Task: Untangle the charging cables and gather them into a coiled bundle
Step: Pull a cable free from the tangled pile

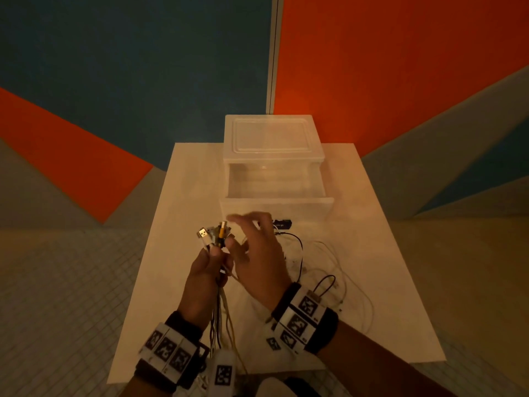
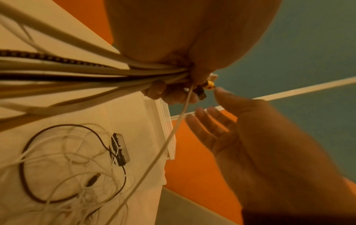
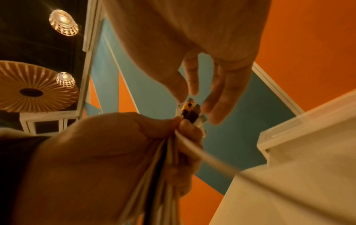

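My left hand (image 1: 207, 272) grips a bunch of several charging cables (image 1: 221, 313) just below their plugs (image 1: 216, 233), which stick up above my fist. The plugs (image 3: 191, 113) are white, black and yellow. The cords hang down from the fist toward my body (image 2: 77, 71). My right hand (image 1: 256, 253) hovers right beside the plugs with straight, spread fingers (image 3: 221, 94) and holds nothing. More white and black cables (image 1: 320, 270) lie in a loose tangle (image 2: 73, 167) on the white table (image 1: 372, 253), to the right of my hands.
A translucent plastic drawer unit (image 1: 273, 156) stands at the back of the table, its drawer (image 1: 276, 193) pulled out toward me. A small black adapter (image 1: 282, 224) lies just in front of it. The table's left edge is near my left wrist; tiled floor lies around it.
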The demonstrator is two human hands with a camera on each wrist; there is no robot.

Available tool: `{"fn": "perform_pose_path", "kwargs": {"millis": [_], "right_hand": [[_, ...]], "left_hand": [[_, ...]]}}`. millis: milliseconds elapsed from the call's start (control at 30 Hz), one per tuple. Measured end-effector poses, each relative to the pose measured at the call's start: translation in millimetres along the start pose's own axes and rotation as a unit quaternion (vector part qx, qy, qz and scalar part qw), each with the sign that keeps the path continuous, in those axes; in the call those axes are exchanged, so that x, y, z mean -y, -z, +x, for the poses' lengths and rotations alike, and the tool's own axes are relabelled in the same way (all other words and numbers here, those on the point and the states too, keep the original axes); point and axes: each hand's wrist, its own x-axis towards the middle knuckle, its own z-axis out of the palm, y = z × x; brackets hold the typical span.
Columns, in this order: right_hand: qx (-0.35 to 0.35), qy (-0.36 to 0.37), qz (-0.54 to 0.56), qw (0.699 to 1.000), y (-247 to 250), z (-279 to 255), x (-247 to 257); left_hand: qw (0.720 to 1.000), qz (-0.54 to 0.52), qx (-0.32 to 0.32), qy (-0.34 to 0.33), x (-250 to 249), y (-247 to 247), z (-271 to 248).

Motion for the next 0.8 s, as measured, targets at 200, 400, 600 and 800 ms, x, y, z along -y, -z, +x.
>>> {"fn": "perform_pose_path", "kwargs": {"millis": [200, 400, 600, 800], "right_hand": [[0.099, 0.021, 0.026, 0.995, 4, 18, -10], [0.099, 0.038, 0.103, 0.989, 16, 20, -15], [0.208, 0.046, 0.106, 0.971, 18, 16, -20], [0.238, 0.092, 0.091, 0.963, 22, 20, -15]], "left_hand": [[0.996, 0.038, 0.067, -0.038, -1, -7, -7], [0.995, 0.014, 0.097, 0.021, -6, -7, -13], [0.991, 0.025, 0.128, 0.026, -5, -9, -17], [0.989, -0.002, 0.146, 0.017, -2, -8, -18]]}}
